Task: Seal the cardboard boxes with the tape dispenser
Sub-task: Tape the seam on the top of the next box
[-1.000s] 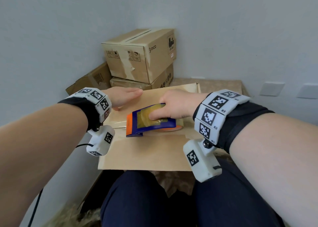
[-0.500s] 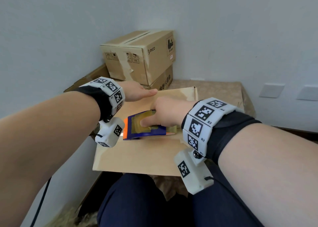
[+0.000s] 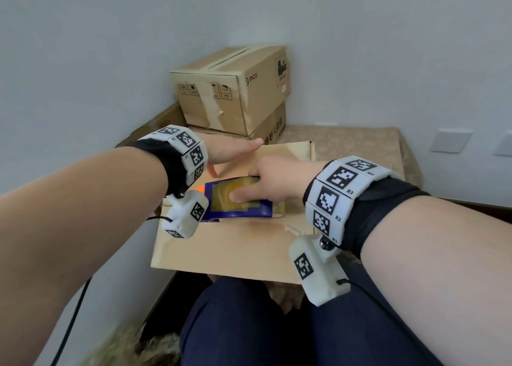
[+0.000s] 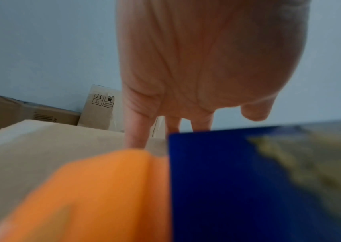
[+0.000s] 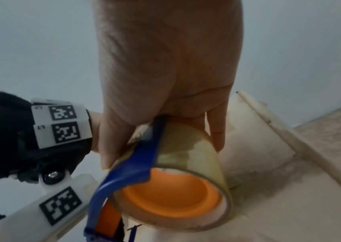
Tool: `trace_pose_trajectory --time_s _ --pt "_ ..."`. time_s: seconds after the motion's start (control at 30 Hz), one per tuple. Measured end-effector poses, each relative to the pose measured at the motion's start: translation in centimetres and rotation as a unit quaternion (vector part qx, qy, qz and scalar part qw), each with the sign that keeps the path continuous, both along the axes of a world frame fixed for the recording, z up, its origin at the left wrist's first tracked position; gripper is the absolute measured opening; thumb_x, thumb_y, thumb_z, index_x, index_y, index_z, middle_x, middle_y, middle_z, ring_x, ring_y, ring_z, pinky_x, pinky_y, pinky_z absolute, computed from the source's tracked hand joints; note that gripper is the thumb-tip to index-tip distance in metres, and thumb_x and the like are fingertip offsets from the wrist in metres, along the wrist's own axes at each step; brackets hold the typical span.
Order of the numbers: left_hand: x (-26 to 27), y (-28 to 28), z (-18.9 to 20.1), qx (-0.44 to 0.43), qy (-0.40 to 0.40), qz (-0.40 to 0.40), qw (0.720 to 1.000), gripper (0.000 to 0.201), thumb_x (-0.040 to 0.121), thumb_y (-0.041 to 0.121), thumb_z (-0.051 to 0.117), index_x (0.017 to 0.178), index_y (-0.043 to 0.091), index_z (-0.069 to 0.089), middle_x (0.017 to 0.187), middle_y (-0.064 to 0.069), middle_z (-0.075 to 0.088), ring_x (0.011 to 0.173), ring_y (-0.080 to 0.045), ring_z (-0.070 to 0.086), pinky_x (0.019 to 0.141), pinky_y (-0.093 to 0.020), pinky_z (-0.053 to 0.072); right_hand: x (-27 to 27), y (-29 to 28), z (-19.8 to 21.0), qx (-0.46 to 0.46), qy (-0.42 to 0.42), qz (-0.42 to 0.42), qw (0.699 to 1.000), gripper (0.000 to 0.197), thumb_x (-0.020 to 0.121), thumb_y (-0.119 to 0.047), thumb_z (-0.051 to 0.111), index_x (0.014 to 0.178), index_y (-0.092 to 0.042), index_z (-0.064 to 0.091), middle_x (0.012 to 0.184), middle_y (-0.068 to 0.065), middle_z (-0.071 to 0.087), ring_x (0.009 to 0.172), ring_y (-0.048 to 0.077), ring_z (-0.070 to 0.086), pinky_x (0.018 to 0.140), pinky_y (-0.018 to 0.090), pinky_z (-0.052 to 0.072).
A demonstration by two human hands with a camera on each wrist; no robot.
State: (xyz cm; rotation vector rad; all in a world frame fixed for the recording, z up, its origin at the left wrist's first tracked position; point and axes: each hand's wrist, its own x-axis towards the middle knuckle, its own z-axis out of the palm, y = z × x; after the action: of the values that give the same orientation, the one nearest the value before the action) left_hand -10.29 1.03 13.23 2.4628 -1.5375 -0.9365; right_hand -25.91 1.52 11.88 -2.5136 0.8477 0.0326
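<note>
Blue-and-orange plastic tape dispenser (image 3: 235,199) held on top of flat brown cardboard box (image 3: 235,243) by right hand (image 3: 279,180); box steadied by left hand (image 3: 230,151).

Right grip is closed round the dispenser: fingers are curled over the clear tape roll (image 5: 188,157) on its far side, thumb is laid along the blue side plate, and the forearm comes in from the right. The dispenser is seen on the box top, near its left half, orange end toward the left wrist. Left grip is wide and holds nothing: fingers are stretched out straight, tips down on the box top near its far-left edge, just beyond the dispenser. The box is seen in front of the knees, on a patterned beige counter (image 3: 357,144). Two stacked brown cardboard boxes (image 3: 235,94) are seen behind, in the wall corner.
</note>
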Motion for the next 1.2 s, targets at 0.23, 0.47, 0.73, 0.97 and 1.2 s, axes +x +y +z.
trace_pose_trajectory --time_s 0.23,0.47,0.73,0.97,1.2 --pt "-0.8 0.2 0.2 -0.007 0.017 0.021 1.0 0.067 0.091 0.066 0.027 0.146 0.028 0.033 0.15 0.0 0.033 0.135 -0.026 0.036 0.092 -0.053 0.049 -2.9 -0.7 1.0 0.02 -0.035 -0.008 0.999 0.041 0.084 -0.051 0.063 0.062 -0.02 0.049 0.059 -0.005 0.047 0.055 0.011 0.044 0.051 0.024 0.032" --pt "-2.0 0.9 0.8 -0.016 0.013 0.025 0.999 0.065 0.093 0.063 0.027 0.147 0.028 0.03 0.152 -0.003 0.029 0.135 -0.03 0.034 0.094 -0.056 0.046 -4.5 -1.1 0.8 -0.003 -0.001 -0.033 0.999 0.045 0.079 -0.059 0.062 0.068 -0.016 0.055 0.064 -0.002 0.051 0.059 0.014 0.048 0.053 0.027 0.034" --pt "-2.4 1.2 0.9 -0.017 0.015 0.016 1.0 0.06 0.093 0.061 0.028 0.147 0.034 0.027 0.154 0.0 0.025 0.138 -0.03 0.029 0.097 -0.059 0.043 -5.6 -1.6 1.1 -0.015 0.011 -0.052 0.998 0.045 0.079 -0.058 0.061 0.074 -0.013 0.061 0.064 0.001 0.052 0.062 0.017 0.049 0.056 0.027 0.037" --pt "-2.3 1.3 0.3 -0.04 -0.008 0.007 0.999 0.057 0.094 0.062 0.027 0.145 0.036 0.032 0.151 0.001 0.031 0.133 -0.027 0.035 0.089 -0.05 0.049 -4.3 -1.1 1.1 -0.07 0.064 -0.056 0.994 0.051 0.083 -0.06 0.056 0.084 -0.01 0.062 0.074 0.004 0.055 0.074 0.022 0.054 0.059 0.028 0.039" --pt "-2.0 1.2 -0.8 -0.055 0.015 0.046 0.997 0.057 0.097 0.056 0.032 0.146 0.026 0.033 0.148 0.001 0.036 0.121 -0.017 0.039 0.089 -0.038 0.039 -3.2 -1.6 1.0 -0.09 0.102 -0.055 0.989 0.05 0.086 -0.059 0.052 0.086 -0.009 0.058 0.075 0.005 0.053 0.078 0.024 0.053 0.059 0.028 0.038"
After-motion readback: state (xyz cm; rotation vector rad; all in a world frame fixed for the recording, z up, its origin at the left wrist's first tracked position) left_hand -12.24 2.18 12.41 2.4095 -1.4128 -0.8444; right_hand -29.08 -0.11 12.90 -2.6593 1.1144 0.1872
